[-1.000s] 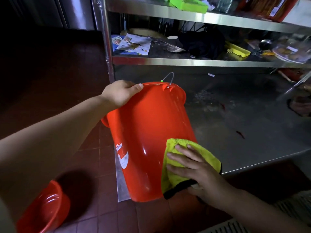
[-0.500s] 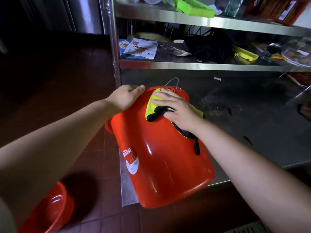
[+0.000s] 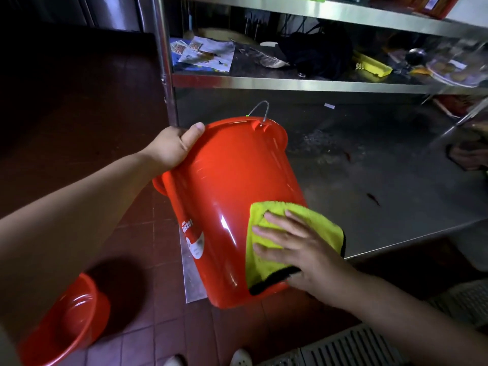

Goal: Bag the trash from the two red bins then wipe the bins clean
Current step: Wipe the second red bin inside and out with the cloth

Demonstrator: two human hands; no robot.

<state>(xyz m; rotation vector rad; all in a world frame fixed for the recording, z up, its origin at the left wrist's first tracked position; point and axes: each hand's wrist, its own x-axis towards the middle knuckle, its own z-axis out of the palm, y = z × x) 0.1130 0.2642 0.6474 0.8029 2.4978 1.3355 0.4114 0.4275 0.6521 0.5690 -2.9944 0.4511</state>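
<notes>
A: Where is the red bucket [image 3: 227, 196]?

B: At the centre of the frame, tipped over so its rim points to the upper part of the picture and its base to the lower middle. Its wire handle [image 3: 260, 109] sticks up above the rim, and a white label [image 3: 194, 241] sits on its left side. Its lower part overhangs the edge of the steel shelf [image 3: 383, 207] that fills the right half of the frame.

A: And the hands?

B: The left hand [image 3: 175, 146], coming in from the left, grips the rim, thumb lying over the edge and the other fingers hidden behind it. The right hand [image 3: 298, 247], at lower right of centre, lies flat with straight, spread fingers, pressing a yellow cloth [image 3: 311, 220] with a black edge against the bucket's wall near the base.

A: What lies around them?

B: In the lower left corner a second red bin [image 3: 66, 326] stands on the dark red tiled floor [image 3: 158, 326], mouth up and well apart from the bucket. A slatted floor grate [image 3: 356, 347] runs along the lower right. Two shoe tips [image 3: 240, 357] show at the bottom edge. Across the upper part, an upper shelf [image 3: 290, 83] carries printed papers [image 3: 206, 52], a dark bundle [image 3: 317, 54] and a yellow tray [image 3: 372, 66]. A steel upright [image 3: 165, 62] rises at upper centre-left.
</notes>
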